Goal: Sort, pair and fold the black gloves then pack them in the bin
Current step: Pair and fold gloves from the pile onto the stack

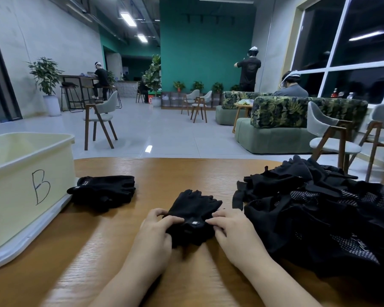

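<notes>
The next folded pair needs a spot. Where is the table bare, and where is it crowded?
Bare wood lies between the folded gloves by the bin and the pair gripped by the left hand and right hand, and along the table's far edge. The glove pile crowds the right side.

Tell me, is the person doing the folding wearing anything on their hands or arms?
No. The left hand and right hand are bare, with no gloves, rings or watch visible. Both forearms are uncovered as far as the bottom edge of the picture; no sleeve shows. Fingernails look short and unpainted.
</notes>
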The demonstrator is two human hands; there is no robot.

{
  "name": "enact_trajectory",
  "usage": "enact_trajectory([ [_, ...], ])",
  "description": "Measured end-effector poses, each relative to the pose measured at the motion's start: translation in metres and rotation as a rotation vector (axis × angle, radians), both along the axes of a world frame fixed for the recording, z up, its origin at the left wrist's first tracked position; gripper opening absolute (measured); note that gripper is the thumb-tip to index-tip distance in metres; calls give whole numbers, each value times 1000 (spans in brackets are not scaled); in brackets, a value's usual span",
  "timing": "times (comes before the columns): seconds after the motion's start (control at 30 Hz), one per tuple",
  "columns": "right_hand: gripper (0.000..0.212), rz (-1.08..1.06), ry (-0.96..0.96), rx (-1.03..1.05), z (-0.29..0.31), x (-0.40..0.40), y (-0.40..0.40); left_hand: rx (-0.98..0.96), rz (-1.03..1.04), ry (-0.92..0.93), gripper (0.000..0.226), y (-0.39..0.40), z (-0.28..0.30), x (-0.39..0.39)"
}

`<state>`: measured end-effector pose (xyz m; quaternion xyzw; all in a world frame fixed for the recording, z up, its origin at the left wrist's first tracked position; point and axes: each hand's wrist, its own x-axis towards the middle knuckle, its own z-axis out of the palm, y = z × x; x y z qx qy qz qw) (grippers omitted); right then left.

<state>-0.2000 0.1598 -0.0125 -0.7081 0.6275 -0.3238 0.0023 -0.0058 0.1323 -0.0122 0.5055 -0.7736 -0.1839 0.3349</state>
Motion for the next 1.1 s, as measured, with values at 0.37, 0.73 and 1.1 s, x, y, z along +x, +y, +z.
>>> enact_trajectory([
  [0.37,37,77,-39,141,12,10,3,400,137,2,33,-23,26,-3],
  [0.73,87,286,144,174,71,33,-55,328,-231,-115,60,-47,85,35],
  [1.1,32,370,117,335,98,66,-97,419,-148,30,44,-82,102,90],
])
